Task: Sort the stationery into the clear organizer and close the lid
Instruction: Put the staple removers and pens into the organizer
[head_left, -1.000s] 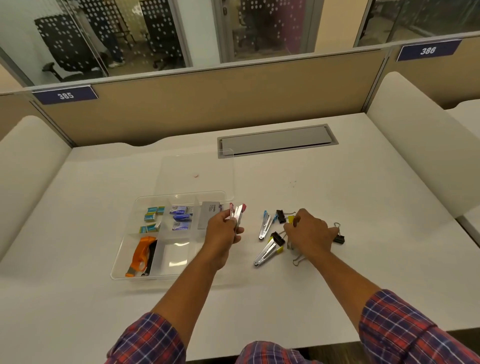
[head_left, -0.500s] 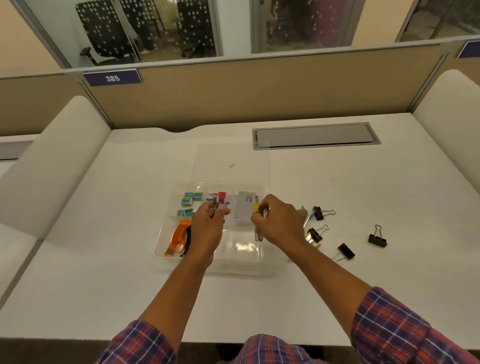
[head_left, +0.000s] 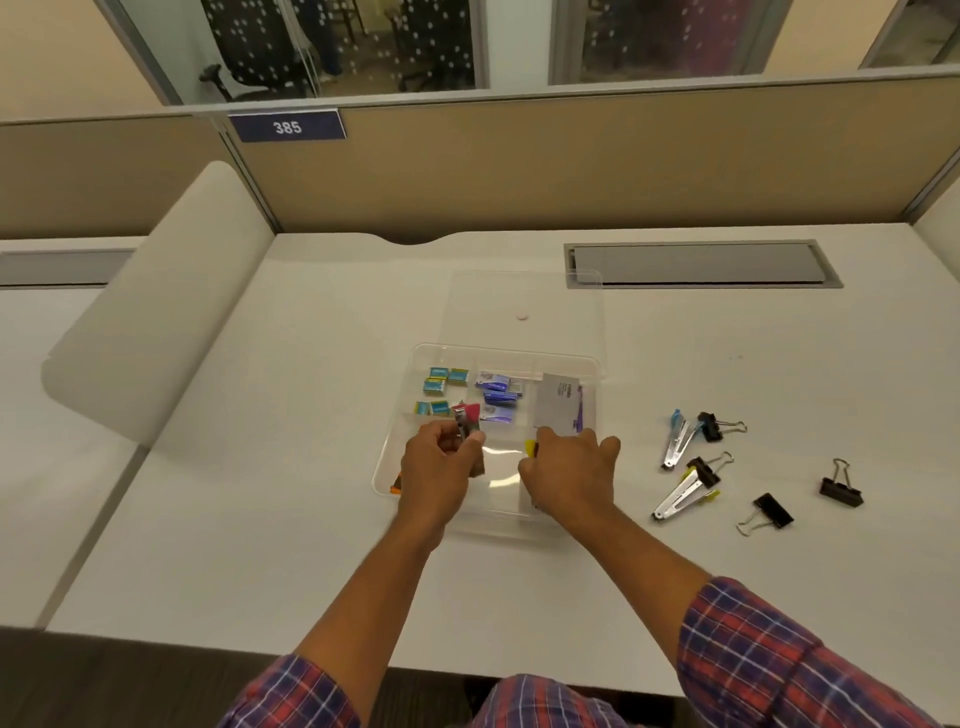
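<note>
With the left hand (head_left: 439, 467) pinching a red stapler (head_left: 466, 422) and the right hand (head_left: 569, 475) gripping a yellow-tipped tool (head_left: 530, 448) over the organizer (head_left: 519, 351) at mid desk (head_left: 311, 467), each is best lowered flat into a near compartment, clear of dividers, before letting go

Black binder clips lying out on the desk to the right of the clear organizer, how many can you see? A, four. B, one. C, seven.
A: four black binder clips lie on the desk right of the clear organizer, two beside the metal staple removers and two farther right.
</note>
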